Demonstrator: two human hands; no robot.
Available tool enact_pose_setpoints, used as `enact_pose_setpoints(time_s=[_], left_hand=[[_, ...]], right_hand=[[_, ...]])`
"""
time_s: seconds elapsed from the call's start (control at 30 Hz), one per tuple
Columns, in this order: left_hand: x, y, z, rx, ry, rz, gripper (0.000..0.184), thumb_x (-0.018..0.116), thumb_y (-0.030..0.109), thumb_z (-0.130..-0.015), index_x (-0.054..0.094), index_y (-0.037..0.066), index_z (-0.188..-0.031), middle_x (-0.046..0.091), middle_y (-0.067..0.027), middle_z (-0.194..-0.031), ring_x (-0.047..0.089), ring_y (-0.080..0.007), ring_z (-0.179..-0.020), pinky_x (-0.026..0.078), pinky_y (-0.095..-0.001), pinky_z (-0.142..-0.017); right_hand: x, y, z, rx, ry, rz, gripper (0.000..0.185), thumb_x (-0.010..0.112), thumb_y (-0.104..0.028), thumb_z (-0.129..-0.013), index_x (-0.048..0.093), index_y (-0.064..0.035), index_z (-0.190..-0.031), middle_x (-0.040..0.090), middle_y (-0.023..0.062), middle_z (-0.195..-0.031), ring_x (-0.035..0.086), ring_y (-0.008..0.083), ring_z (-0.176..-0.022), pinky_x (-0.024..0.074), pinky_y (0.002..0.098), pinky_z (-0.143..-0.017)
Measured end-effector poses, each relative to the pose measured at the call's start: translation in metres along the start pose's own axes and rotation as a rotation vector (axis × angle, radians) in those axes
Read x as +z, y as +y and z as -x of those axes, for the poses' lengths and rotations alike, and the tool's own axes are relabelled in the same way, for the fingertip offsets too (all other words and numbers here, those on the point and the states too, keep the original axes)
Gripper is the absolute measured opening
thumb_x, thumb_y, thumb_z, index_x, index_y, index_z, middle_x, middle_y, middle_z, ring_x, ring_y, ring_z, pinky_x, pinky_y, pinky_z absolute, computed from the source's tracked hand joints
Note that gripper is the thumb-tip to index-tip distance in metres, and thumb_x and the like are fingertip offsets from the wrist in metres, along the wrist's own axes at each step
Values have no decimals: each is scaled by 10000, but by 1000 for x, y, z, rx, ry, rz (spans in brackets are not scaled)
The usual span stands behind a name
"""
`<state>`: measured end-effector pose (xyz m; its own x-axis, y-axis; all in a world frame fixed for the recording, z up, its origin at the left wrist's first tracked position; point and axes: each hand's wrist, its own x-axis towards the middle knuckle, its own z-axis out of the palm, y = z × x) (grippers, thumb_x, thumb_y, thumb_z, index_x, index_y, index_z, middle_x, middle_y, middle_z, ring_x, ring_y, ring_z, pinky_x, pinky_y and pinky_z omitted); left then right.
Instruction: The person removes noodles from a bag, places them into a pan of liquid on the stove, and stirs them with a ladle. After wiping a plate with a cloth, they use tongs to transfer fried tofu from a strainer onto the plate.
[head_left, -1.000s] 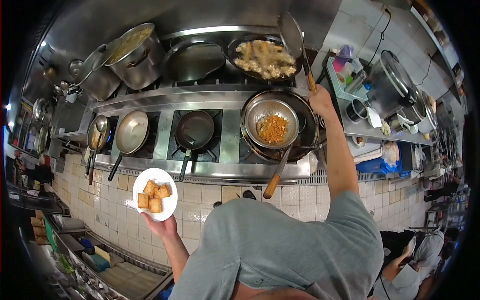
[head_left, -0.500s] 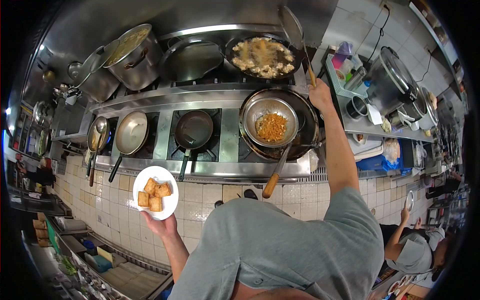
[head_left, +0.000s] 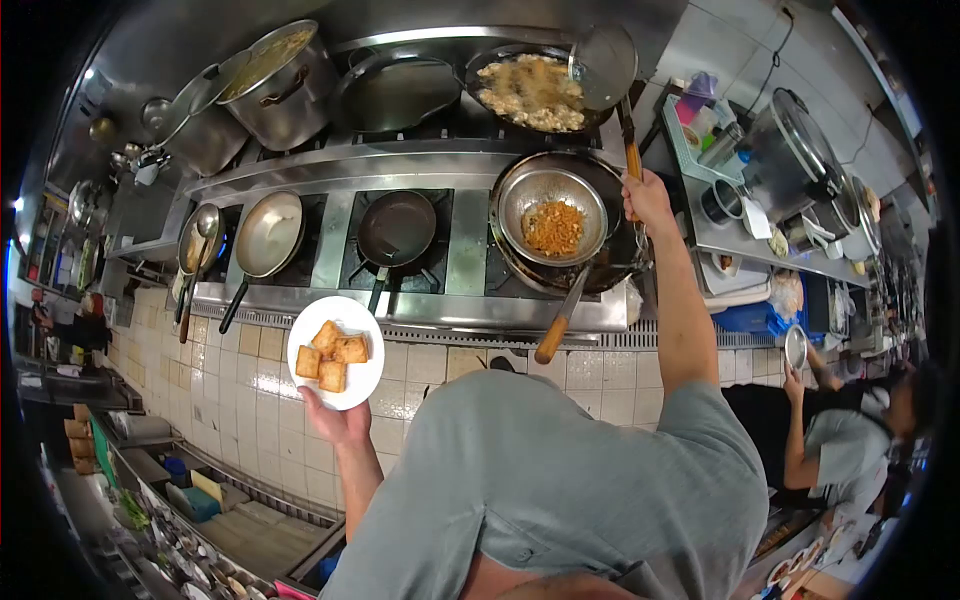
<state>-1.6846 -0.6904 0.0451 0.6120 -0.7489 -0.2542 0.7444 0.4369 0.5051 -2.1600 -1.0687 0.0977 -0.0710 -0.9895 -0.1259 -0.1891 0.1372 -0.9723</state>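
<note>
My left hand [head_left: 345, 422] grips the near edge of a white oval plate [head_left: 366, 376] above the floor in front of the stove. Several golden fried square pieces [head_left: 331, 375] lie on it. In my right hand [head_left: 650, 200] is the wooden handle of a round mesh skimmer [head_left: 606, 66]. The skimmer's head hovers over the right side of a black wok [head_left: 478, 102], where pale pieces [head_left: 535, 88] fry in bubbling oil. Below it, a metal bowl [head_left: 516, 196] of crisp orange-brown bits [head_left: 552, 229] rests in a large dark wok [head_left: 622, 250].
A wooden handle [head_left: 562, 330] juts past the stove's front edge. Frying pans [head_left: 397, 229] and a ladle [head_left: 208, 222] occupy the front burners; tall pots [head_left: 285, 100] stand behind. At right are a counter with a large lidded pot [head_left: 795, 150] and another person [head_left: 850, 445] holding a round pale object.
My right hand has moved down slightly, and the skimmer's head has swung over the wok's right side. The plate has shifted right and up. At right, the other person has moved closer.
</note>
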Motion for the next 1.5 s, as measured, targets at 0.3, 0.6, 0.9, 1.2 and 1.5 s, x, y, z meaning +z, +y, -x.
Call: enact_pose_setpoints(time_s=[0.3, 0.6, 0.9, 1.2, 1.5], left_hand=[[0, 10, 13, 15, -39, 87, 739, 423, 551, -1041, 240, 113, -1607, 308, -141, -1637, 315, -372, -1497, 274, -563, -1231], [-12, -51, 148, 319, -19, 232, 655, 292, 532, -1083, 283, 111, -1585, 341, -142, -1616, 341, -374, -1481, 271, -551, -1231], [-13, -135, 312, 662, 200, 199, 653, 284, 528, -1082, 287, 110, -1584, 355, -157, -1608, 359, -385, -1472, 266, -562, -1230], [-35, -179, 416, 886, 170, 358, 698, 342, 575, -1055, 325, 98, -1565, 398, -154, -1581, 380, -375, -1459, 265, -565, -1228], [-76, -248, 636, 1272, 282, 422, 647, 409, 543, -1049, 351, 139, -1551, 415, -136, -1565, 410, -358, -1443, 310, -552, -1211]], right_hand=[[-10, -1, 21, -133, -82, -146, 108, 617, -162, -982, 568, -76, -1026, 516, -6, -685, 463, 97, -444, 378, 278, -381], [25, 12, 36, 54, -282, -387, 216, 615, -259, -1026, 516, -83, -949, 511, 23, -724, 498, 137, -520, 430, 315, -460], [-56, 76, 140, 283, -587, -268, 217, 610, -273, -1027, 505, -117, -919, 506, -1, -687, 507, 114, -510, 390, 249, -435], [-113, 163, 158, 407, -831, 39, 185, 606, -235, -1010, 524, -98, -916, 512, 4, -720, 522, 135, -606, 441, 292, -540], [-59, 172, 125, 336, -976, 229, 226, 635, -285, -971, 541, -86, -919, 533, 30, -800, 550, 177, -745, 518, 352, -696]])
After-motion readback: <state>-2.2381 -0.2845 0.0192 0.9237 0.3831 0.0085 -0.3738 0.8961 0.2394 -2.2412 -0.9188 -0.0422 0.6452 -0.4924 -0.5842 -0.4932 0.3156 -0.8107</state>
